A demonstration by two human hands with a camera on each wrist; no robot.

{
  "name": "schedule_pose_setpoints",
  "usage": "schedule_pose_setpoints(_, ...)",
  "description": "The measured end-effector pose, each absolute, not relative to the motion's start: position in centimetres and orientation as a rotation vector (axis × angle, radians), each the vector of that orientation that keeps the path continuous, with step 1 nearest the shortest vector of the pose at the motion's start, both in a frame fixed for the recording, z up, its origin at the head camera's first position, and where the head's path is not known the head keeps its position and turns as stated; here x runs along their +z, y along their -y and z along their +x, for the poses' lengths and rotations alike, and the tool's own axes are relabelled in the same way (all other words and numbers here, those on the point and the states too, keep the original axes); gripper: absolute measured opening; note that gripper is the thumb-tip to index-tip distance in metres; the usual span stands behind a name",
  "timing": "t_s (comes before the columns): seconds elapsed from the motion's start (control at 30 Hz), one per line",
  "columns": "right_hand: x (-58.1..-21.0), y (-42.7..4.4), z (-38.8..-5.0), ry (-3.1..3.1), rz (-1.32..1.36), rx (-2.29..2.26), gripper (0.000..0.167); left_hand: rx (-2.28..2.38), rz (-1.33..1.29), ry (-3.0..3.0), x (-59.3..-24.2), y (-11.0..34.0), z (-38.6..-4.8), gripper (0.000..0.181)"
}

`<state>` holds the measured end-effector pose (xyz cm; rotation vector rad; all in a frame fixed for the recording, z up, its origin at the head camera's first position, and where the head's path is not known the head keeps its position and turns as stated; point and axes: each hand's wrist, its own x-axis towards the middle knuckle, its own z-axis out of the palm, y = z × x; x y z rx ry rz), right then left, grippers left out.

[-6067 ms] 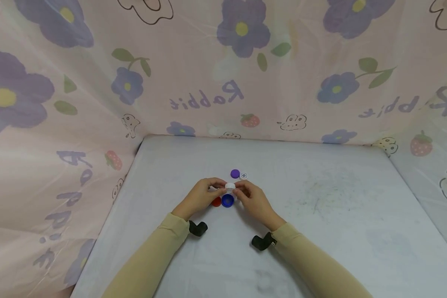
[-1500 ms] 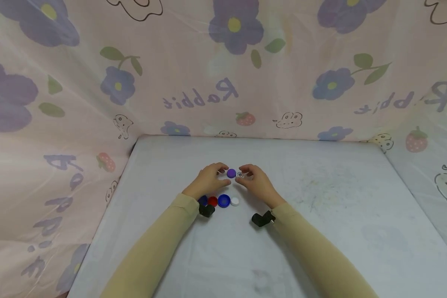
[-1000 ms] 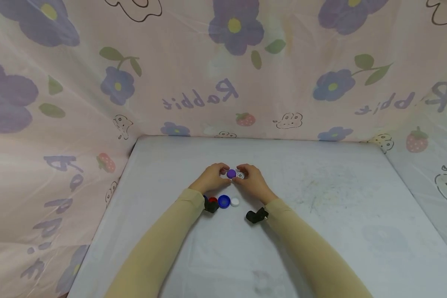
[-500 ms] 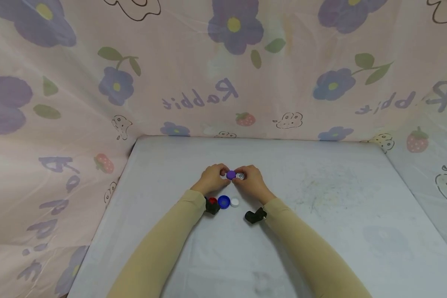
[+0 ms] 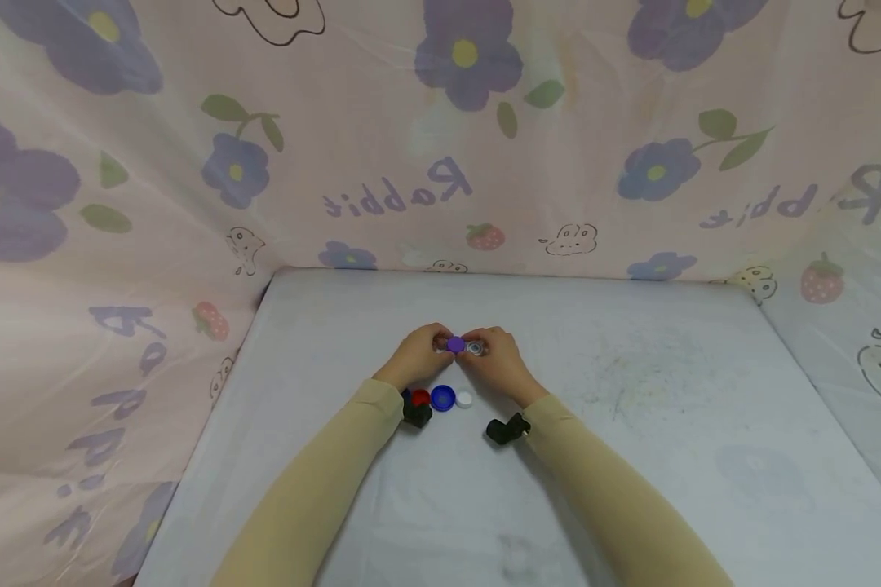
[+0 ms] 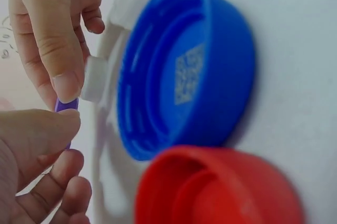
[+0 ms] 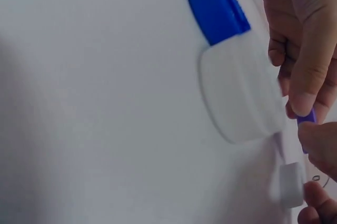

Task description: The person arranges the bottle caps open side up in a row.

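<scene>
My left hand [image 5: 417,355] and right hand [image 5: 501,359] meet over the table and pinch a purple bottle cap [image 5: 456,344] from both sides. The left wrist view shows that cap [image 6: 67,105] on edge between the thumbs and fingers. Close by my right hand's fingers lies a small white cap [image 5: 475,348] with a mark inside; whether they touch it I cannot tell. Nearer my body, a red cap [image 5: 421,397], a blue cap [image 5: 444,409] with its hollow side up and a white cap [image 5: 465,399] lie in a row.
Another blue cap [image 5: 405,395] is mostly hidden by the left wrist's black camera mount [image 5: 417,412]. A second black mount [image 5: 506,430] hangs at the right wrist. A printed curtain [image 5: 382,122] encloses the white table [image 5: 631,473] at the back and sides.
Six seconds ago both hands held a white cap above the blue one; a white cap now lies right of it. Since then the hands have closed in on the purple cap and gripped it.
</scene>
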<state>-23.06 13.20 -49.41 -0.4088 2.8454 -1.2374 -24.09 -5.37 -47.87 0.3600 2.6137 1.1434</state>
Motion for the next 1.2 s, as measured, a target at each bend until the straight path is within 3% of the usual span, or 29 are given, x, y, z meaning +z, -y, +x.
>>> schedule_pose_setpoints(0.53, -48.1, -15.3, -19.3, -2.729, -0.440, -1.374, 0.031, 1.165, 0.492, -2.523, -45.7, 5.1, -20.8, 0.032)
schedule_pose_setpoints(1.2, -48.1, -15.4, -18.5, -2.730, -0.416, -1.387, 0.029, 1.216, 0.507, -2.533, -46.2, 5.0, -20.4, 0.032)
